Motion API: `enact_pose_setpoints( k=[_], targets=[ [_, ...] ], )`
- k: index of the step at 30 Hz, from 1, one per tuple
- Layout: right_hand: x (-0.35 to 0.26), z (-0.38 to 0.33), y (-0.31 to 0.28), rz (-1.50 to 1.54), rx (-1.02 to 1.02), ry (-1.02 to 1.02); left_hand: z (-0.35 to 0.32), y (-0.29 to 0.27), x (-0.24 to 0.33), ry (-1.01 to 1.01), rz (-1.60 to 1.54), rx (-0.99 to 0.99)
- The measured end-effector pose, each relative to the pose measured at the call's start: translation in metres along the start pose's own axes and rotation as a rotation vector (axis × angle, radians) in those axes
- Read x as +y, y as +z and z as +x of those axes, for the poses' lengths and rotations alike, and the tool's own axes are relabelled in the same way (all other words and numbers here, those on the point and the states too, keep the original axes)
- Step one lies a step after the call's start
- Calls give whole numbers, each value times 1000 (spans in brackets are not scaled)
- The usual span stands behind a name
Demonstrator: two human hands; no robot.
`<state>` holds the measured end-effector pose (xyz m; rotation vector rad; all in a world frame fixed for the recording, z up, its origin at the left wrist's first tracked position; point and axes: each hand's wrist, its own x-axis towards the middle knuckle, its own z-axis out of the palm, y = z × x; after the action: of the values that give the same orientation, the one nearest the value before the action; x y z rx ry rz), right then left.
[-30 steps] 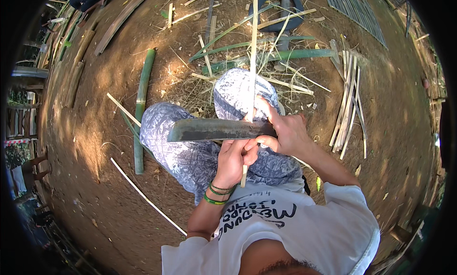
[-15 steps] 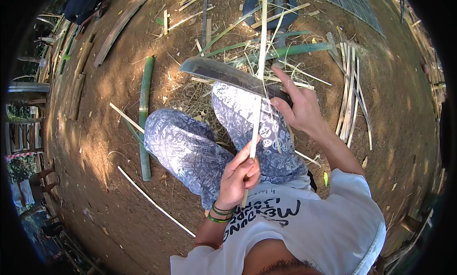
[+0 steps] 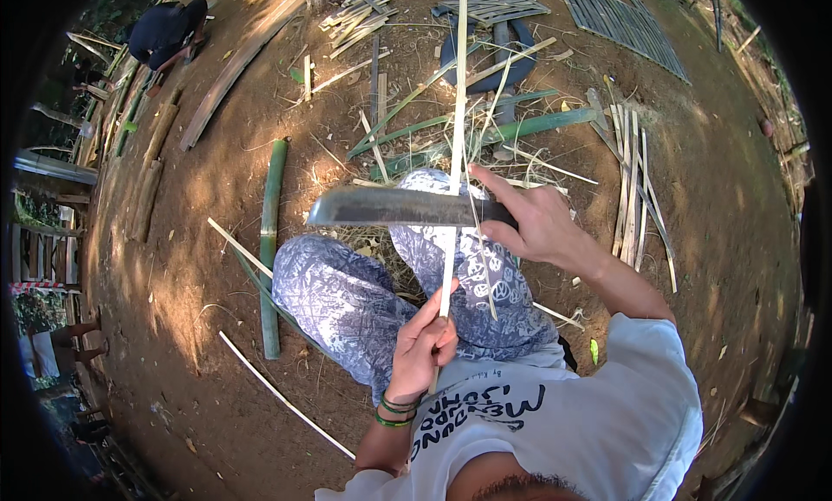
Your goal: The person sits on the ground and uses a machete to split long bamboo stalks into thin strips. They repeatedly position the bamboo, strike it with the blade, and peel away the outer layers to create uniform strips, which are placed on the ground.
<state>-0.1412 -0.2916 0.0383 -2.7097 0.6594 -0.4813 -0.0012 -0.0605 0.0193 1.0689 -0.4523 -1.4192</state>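
Observation:
Between the fingers and thumb of my left hand (image 3: pixel 423 343) is a long, pale bamboo strip (image 3: pixel 459 102), running away from me over my knee. My right hand (image 3: pixel 544 228) is closed on the dark handle of a machete (image 3: pixel 381 208), with the index finger stretched out toward the strip. The broad blade points left and lies across the strip, touching or very close to it; the exact contact is hard to make out. A thin bamboo sliver (image 3: pixel 487 271) dangles beside the strip near the handle.
A green bamboo pole (image 3: pixel 270 250) lies to my left. Split bamboo strips (image 3: pixel 631 185) lie to my right. Ahead are a green bamboo length (image 3: pixel 550 122), scattered shavings and a black tyre (image 3: pixel 517 63). A slatted bamboo panel (image 3: pixel 620 29) lies farther off. Another person (image 3: pixel 165 33) bends down at far left.
The machete has moved toward me along the strip, its blade turning from slanted to nearly level. The thin sliver hangs lower. My left hand keeps its hold, and the view has shifted slightly.

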Motion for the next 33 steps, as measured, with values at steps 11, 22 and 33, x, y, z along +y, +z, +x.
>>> enact_pose_setpoints(
  k=[11,22,33],
  targets=[
    [181,48,-72,-44,574,401,-62,-42,-19,-106,-87,-105],
    [41,25,-18,663,366,161,36,-3,13,265,145,90],
    [-12,-6,44,357,227,-127,63,37,30,332,-32,156]
  ],
)
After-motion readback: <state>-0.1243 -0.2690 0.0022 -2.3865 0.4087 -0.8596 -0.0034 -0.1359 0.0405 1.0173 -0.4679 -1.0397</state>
